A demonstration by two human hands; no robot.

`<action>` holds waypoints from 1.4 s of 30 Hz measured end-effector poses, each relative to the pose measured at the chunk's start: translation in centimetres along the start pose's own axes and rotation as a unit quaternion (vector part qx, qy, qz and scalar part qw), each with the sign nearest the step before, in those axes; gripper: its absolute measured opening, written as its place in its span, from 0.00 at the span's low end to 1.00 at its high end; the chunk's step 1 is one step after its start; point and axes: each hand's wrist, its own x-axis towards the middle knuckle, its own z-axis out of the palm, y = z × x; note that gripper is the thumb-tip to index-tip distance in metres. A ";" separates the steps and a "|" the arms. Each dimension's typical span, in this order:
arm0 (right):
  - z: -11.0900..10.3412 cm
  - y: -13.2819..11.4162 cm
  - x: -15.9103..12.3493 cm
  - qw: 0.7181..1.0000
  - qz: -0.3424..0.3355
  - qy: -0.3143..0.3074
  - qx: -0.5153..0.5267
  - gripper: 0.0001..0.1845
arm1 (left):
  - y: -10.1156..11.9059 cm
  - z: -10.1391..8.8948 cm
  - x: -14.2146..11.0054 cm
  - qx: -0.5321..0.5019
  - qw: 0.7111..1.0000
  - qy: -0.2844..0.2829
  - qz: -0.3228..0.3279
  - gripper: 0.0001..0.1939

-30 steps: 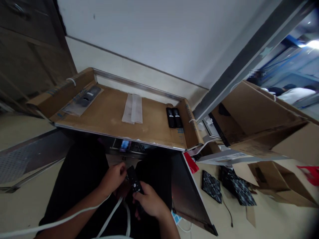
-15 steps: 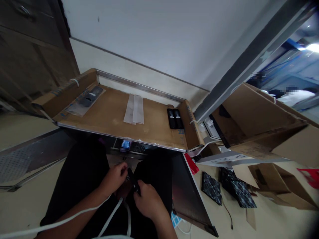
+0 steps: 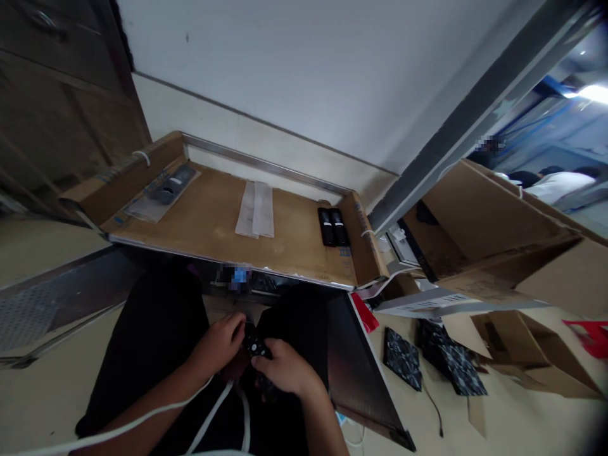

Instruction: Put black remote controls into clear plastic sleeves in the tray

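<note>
Low over my lap, between the thighs of my black trousers (image 3: 142,354), a slim black remote control with pale round buttons (image 3: 254,347) lies in my right hand (image 3: 284,365), the fingers closed around its lower body and the thumb along its button face. My left hand (image 3: 222,341), fingers curled narrow, meets the upper end; whether it pinches anything there I cannot tell, as shadow hides the tips. In front of me, the surface lined with brown cardboard (image 3: 204,221) carries two black remotes side by side (image 3: 334,227) near its right wall, a flat whitish translucent sleeve (image 3: 263,209) at its middle, and a clear plastic bag with a dark object inside (image 3: 164,192) at its left. Soft white cords (image 3: 215,408) hang across my lap, one of them crossing my left forearm. As I judge it, handling the piece well calls for a firm right-hand hold low on the body, a light thumb that presses no button by accident, and an upper end left free for the left fingertips. Tilting it toward the light would help the view, and the cords are best clear of both wrists, where a snag could jerk the grip.
</note>
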 end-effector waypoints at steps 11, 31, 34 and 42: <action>0.2 1.0 1.9 0.996 -0.013 0.025 0.086 0.13 | -0.1 0.0 -0.1 -0.026 1.000 -0.012 0.000 0.10; 0.8 0.4 4.0 0.994 -0.041 0.098 0.018 0.19 | 0.2 0.5 -0.6 -0.068 0.997 -0.035 -0.009 0.10; 1.0 0.5 4.5 0.992 -0.008 0.084 0.092 0.25 | 0.4 0.5 -0.5 -0.081 0.995 -0.039 -0.031 0.11; 1.3 0.0 4.3 0.984 0.019 0.102 0.144 0.28 | 0.4 0.1 -0.2 -0.134 0.989 -0.033 -0.060 0.12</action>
